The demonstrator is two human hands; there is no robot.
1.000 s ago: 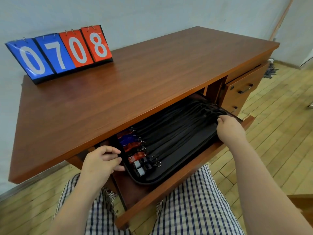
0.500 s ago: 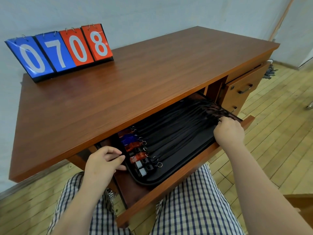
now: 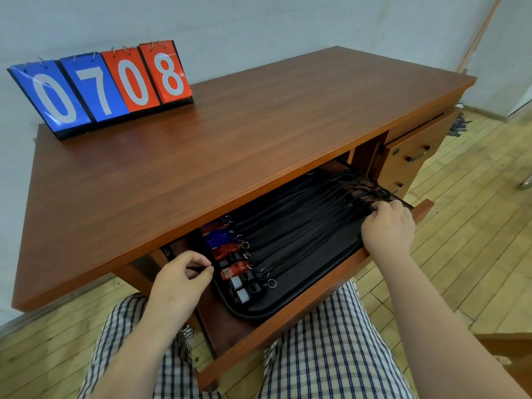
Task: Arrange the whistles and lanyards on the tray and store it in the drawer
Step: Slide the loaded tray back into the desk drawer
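The tray (image 3: 290, 308) lay in the open drawer (image 3: 288, 338). The left hand (image 3: 178, 279) pinched its rim at 9 o'clock; the right hand (image 3: 387, 230) clutched the lanyards (image 3: 302, 226) at 3 o'clock.

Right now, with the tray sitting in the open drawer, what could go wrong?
The lanyards bunch past the right edge of the tray under the right hand; loose ends could snag as the drawer closes. The left hand pinches the tray's edge beside the whistles; a jolt might shift them.
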